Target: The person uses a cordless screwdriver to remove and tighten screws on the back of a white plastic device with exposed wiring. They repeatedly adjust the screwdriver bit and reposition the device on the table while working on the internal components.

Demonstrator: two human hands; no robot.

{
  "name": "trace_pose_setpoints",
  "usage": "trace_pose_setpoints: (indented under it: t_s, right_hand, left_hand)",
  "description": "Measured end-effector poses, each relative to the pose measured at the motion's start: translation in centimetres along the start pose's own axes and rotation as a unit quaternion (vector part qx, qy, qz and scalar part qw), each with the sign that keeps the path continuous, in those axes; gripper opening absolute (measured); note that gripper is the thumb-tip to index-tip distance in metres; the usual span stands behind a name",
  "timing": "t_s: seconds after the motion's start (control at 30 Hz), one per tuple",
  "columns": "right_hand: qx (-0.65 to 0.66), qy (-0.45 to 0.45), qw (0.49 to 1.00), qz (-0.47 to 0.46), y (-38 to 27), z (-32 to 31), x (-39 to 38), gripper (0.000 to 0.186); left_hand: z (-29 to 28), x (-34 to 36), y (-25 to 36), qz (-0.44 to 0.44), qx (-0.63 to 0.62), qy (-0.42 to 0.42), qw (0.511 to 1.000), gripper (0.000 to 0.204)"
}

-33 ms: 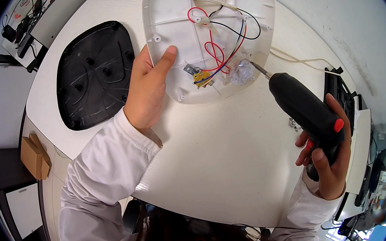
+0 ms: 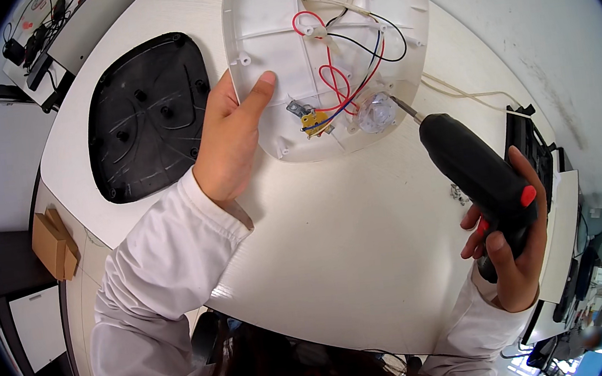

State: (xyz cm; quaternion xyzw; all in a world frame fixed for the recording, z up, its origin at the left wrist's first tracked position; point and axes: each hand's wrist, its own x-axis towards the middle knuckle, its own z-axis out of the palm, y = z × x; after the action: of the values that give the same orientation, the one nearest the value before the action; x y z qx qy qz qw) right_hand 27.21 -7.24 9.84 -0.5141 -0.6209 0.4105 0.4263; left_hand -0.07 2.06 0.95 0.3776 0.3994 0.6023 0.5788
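My left hand [image 2: 230, 133] is closed on the left edge of a white plastic housing [image 2: 263, 14], thumb on its inner face. Inside the housing run red, black, blue and white wires [image 2: 332, 73]. Near its lower end sit a small yellow component [image 2: 314, 122] and a clear round plastic part [image 2: 376, 113]. My right hand [image 2: 518, 237] grips a black cordless screwdriver [image 2: 470, 157] with red buttons. The tool's bit points up and left, its tip at the right side of the clear part; whether it touches is unclear.
A black base plate [image 2: 148, 120] with several posts lies on the white table [image 2: 309, 261], left of the housing. Small screws [image 2: 458, 194] lie beside the screwdriver. A pale cord [image 2: 476, 92] and a black case [image 2: 525, 136] are at the right. Cardboard [image 2: 55, 246] is at the far left.
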Motion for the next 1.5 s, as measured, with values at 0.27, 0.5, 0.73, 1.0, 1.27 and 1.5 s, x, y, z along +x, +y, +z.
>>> trace_pose_setpoints:
  t_s: [0.27,0.5,0.73,1.0,1.27,1.5]
  right_hand:
    - [0.000,-0.001,1.000,0.006,-0.1,0.0,0.0,0.072]
    - [0.006,0.005,1.000,0.021,-0.1,0.0,-0.1,0.074]
    - [0.006,0.022,0.999,0.023,-0.3,0.4,-0.2,0.073]
    - [-0.039,0.076,0.996,0.032,-1.3,2.9,-0.8,0.070]
    - [-0.057,0.069,0.995,0.034,-1.4,2.9,-0.8,0.068]
    - [-0.041,0.066,0.996,0.047,-1.5,2.8,-0.9,0.068]
  left_hand:
    - [0.1,0.0,0.1,-0.004,-0.007,-0.001,1.000,0.031]
    - [0.2,-0.1,0.2,-0.002,-0.005,-0.003,1.000,0.031]
    - [0.1,-0.1,0.1,0.003,-0.002,0.001,1.000,0.031]
    - [0.1,0.0,-0.1,0.009,-0.013,-0.003,1.000,0.032]
    - [0.2,-0.1,0.2,-0.002,-0.013,-0.004,1.000,0.031]
    - [0.0,0.0,0.0,0.004,-0.008,-0.010,1.000,0.030]
